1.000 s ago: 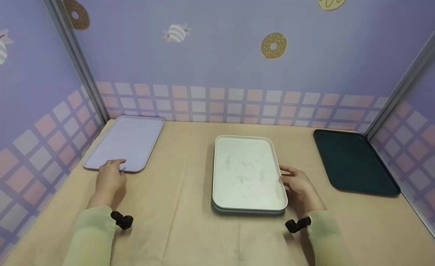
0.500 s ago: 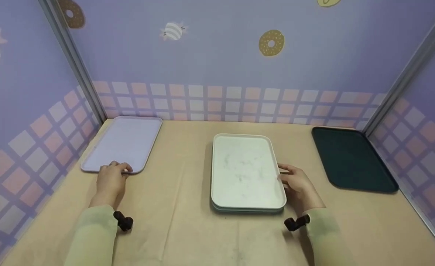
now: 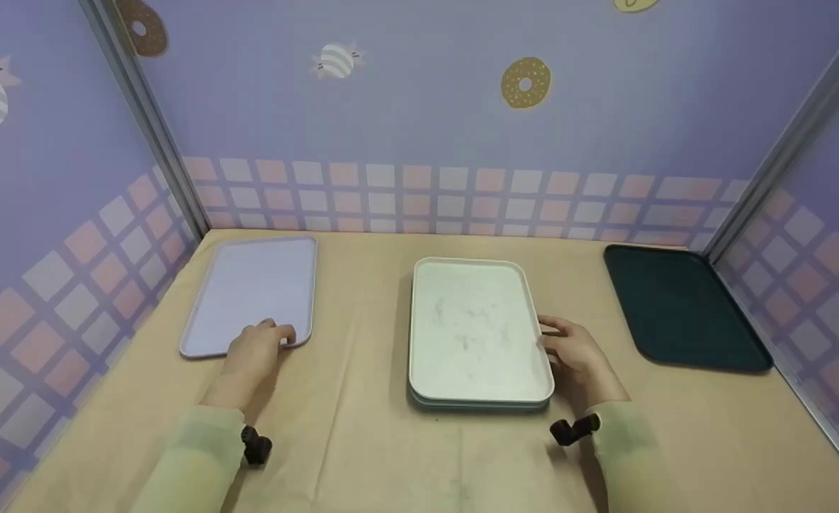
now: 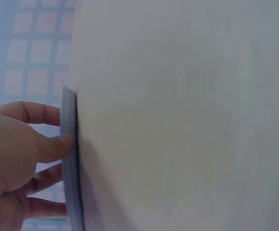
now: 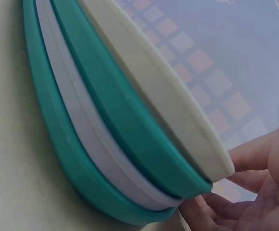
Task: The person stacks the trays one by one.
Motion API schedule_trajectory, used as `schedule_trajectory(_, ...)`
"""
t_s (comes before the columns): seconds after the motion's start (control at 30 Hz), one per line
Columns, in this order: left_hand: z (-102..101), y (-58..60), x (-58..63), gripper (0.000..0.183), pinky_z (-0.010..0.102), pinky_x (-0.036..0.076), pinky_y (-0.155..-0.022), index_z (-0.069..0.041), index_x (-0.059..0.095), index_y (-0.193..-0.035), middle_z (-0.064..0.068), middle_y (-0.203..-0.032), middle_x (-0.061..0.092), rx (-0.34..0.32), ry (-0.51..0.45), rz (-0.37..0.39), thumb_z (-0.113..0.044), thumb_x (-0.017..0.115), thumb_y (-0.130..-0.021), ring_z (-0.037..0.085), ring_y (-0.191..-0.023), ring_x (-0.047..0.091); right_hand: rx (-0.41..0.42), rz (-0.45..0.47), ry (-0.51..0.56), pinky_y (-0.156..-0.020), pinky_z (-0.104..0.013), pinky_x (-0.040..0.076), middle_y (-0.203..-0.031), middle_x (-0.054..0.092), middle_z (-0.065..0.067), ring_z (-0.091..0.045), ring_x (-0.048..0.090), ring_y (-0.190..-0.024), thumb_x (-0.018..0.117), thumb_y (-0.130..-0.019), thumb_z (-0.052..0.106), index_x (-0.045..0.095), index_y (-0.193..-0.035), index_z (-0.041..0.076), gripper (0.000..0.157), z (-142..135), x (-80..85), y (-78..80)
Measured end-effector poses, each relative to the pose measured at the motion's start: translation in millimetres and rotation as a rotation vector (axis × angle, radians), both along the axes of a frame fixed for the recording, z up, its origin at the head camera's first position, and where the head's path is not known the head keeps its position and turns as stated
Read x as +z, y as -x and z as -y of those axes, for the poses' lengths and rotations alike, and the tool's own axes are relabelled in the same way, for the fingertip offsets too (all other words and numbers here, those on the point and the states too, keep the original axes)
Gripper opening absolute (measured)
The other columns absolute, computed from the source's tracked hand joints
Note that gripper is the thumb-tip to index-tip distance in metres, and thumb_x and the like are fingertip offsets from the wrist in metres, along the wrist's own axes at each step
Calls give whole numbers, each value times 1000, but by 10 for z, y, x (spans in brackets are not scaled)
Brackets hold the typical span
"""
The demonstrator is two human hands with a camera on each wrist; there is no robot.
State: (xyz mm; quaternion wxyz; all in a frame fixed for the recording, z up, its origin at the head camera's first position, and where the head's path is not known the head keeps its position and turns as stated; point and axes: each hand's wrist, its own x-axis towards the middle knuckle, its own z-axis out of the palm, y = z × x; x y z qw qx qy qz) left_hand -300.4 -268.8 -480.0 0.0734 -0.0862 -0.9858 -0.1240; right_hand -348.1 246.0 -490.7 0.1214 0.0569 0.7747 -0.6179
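My left hand (image 3: pixel 252 353) pinches the near rim of a lavender tray (image 3: pixel 263 285) on the left of the table. In the left wrist view, the thumb presses the outer side of this tray's rim (image 4: pixel 70 168) while fingers reach over it. A stack stands in the middle with a white tray (image 3: pixel 473 328) on top. The right wrist view shows a teal tray (image 5: pixel 130 110), a lavender tray (image 5: pixel 89 134) and another teal tray (image 5: pixel 57 130) beneath it. My right hand (image 3: pixel 577 356) touches the stack's right side, its fingers spread along the edges.
A dark green tray (image 3: pixel 686 306) lies at the right by the side wall. Patterned panels (image 3: pixel 419 107) enclose the back and both sides. A beige cloth (image 3: pixel 370 456) covers the table.
The left hand took hold of the lavender tray's near rim and drew it towards me and a little right, turning it slightly. The right hand and the stack stayed in place.
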Motion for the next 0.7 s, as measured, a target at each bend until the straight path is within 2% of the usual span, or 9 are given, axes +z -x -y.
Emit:
schedule_trajectory(0.2,-293,-154,36,28,49,55,-62,-11,71,-99,13,-82,61,-78,59,-15,11,60,-85,33,-69,58,-1,5,3,-82,-23,57,-150,48,-30,-13,68,-100,53,-102,2,39,-157,2,57,10,5,8)
schedule_trajectory(0.47,-627,-482,47,28,44,51,-57,-14,70,-93,8,-76,58,-155,73,-65,11,64,-82,27,-64,53,-1,5,-2,-83,-24,57,-149,49,-29,-14,67,-102,53,-101,0,40,-156,2,57,11,7,12)
schedule_trajectory(0.7,-808,-722,100,30,36,43,-52,-18,66,-83,-1,-69,51,-230,68,-5,11,68,-77,17,-60,45,-10,11,5,-81,-25,58,-146,51,-29,-15,67,-100,56,-101,2,40,-156,2,58,19,11,8)
